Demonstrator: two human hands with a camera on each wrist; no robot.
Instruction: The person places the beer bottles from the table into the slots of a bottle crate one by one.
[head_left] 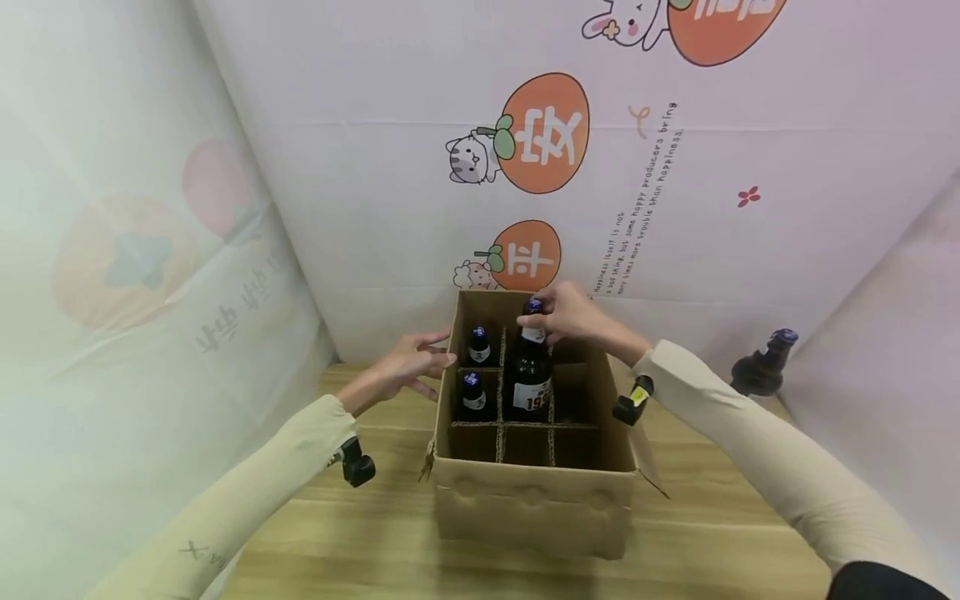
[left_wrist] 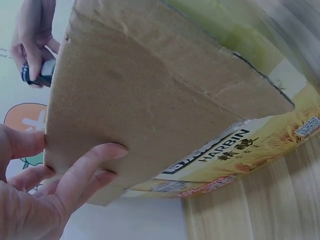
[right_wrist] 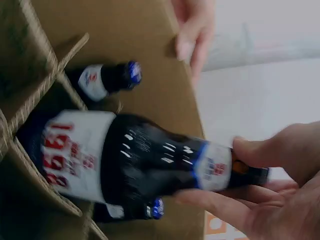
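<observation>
My right hand (head_left: 573,315) grips a dark beer bottle (head_left: 531,379) by its neck, thumb on one side and fingers on the other. The bottle's white label and lower end are at a middle compartment of the open cardboard box (head_left: 534,471); its base is hidden. At the box's left wall, my left hand (left_wrist: 55,192) holds the edge, with fingers against the outer flap and a fingertip at the rim. Two more blue-capped bottles stand in the left compartments, a rear one (head_left: 478,346) and a nearer one (head_left: 472,398).
Cardboard dividers (head_left: 501,425) split the box into several compartments. Another dark bottle (head_left: 763,365) stands on the wooden table (head_left: 375,533) at the right, partly behind my right sleeve. A printed white cloth wall (head_left: 390,208) rises close behind the box.
</observation>
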